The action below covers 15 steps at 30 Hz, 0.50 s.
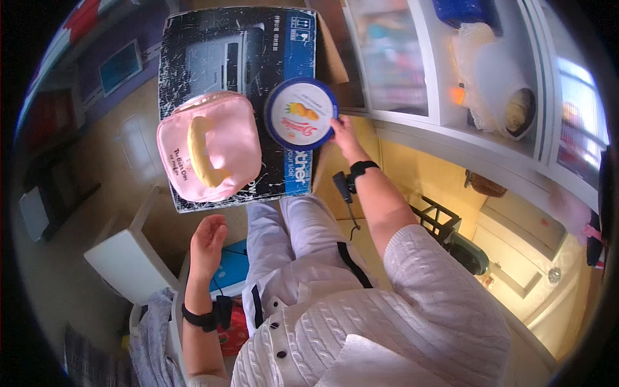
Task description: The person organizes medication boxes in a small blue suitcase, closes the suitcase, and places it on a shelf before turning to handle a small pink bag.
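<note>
A large printed cardboard box (213, 58) stands before me, with an open flap at its right side. On it lies a pink zipped bag (232, 140) with a yellow handle and some writing. Beside the bag, at the box's right edge, is a round tin (302, 113) with a blue rim and a white lid showing yellow fruit or biscuits. My right hand (344, 135) grips the tin's rim, fingers partly hidden. Near the box's lower left corner my left hand (209, 242) hangs with curled fingers and nothing visible in it.
A glass-fronted cabinet (433, 63) runs along the right. At lower left stand a white chair (128, 261) and a grey cloth (152, 329). A black rack (435, 217) and a dark green container (466, 254) are low at right.
</note>
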Each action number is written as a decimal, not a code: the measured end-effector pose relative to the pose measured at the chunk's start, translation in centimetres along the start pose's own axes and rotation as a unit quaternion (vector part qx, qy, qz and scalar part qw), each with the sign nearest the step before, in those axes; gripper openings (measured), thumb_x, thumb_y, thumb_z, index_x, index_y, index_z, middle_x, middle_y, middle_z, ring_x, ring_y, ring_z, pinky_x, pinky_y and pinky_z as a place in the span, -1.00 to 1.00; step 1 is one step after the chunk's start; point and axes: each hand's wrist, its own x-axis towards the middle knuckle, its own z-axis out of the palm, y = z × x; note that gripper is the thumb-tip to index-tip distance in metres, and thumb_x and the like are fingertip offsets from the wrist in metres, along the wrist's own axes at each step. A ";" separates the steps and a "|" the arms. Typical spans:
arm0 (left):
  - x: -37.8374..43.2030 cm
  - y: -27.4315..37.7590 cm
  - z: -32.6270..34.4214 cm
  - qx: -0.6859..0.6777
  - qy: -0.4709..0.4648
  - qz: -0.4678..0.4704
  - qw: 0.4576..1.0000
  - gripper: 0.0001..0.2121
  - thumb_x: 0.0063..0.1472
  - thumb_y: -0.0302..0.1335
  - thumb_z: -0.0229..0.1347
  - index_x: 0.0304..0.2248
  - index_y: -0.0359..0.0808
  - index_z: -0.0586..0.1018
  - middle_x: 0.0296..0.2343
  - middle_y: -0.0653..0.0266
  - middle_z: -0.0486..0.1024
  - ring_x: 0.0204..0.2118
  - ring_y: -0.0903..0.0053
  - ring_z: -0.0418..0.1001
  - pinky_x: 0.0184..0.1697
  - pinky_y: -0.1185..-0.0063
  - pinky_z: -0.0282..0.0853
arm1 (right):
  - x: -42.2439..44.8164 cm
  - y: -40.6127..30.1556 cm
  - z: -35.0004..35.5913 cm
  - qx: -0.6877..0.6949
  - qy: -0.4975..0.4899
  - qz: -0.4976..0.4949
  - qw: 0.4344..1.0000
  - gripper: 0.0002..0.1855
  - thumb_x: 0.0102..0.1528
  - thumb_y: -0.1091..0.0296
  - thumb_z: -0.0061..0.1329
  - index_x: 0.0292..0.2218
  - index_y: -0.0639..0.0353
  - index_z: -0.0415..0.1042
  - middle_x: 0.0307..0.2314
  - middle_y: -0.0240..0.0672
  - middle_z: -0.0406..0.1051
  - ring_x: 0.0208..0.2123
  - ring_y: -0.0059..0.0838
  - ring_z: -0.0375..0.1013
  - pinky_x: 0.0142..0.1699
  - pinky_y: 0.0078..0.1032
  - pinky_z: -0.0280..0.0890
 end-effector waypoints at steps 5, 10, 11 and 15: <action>-0.3 -1.3 -1.0 0.004 0.011 -0.015 1.000 -0.82 0.16 -0.54 -0.03 -0.25 -0.43 0.39 -0.44 0.40 0.38 -0.38 0.75 0.30 -0.29 0.75 0.24 | 0.3 0.4 -0.9 0.118 -0.002 0.091 0.989 -0.58 0.03 0.10 -0.05 -0.15 0.15 0.25 -0.29 -0.35 0.37 -0.28 -0.45 0.36 -0.26 -0.35 0.31; -0.1 -0.7 -0.8 -0.025 -0.013 -0.024 0.999 -0.81 0.16 -0.55 -0.04 -0.23 -0.44 0.37 -0.40 0.37 0.39 -0.35 0.73 0.31 -0.27 0.73 0.24 | -0.5 -0.9 0.5 0.290 -0.150 0.130 0.936 -0.54 0.03 0.12 -0.03 -0.07 0.09 0.26 -0.22 -0.35 0.39 -0.24 -0.46 0.41 -0.17 -0.35 0.33; -0.5 -0.2 -1.0 0.007 -0.005 -0.024 1.000 -0.81 0.16 -0.55 -0.04 -0.24 -0.44 0.38 -0.42 0.37 0.39 -0.36 0.72 0.32 -0.28 0.73 0.25 | -0.6 -0.6 0.8 0.300 -0.143 0.136 0.933 -0.55 0.02 0.14 -0.02 -0.09 0.11 0.27 -0.23 -0.34 0.39 -0.24 -0.46 0.41 -0.16 -0.34 0.33; 0.2 -0.2 -1.2 -0.009 0.002 -0.001 1.000 -0.81 0.15 -0.53 -0.03 -0.25 -0.44 0.40 -0.43 0.33 0.42 -0.36 0.67 0.37 -0.28 0.70 0.29 | -3.3 -2.9 0.9 0.273 -0.099 0.147 0.946 -0.53 -0.05 0.18 0.02 -0.13 0.21 0.29 -0.29 -0.28 0.40 -0.23 -0.40 0.39 -0.15 -0.31 0.33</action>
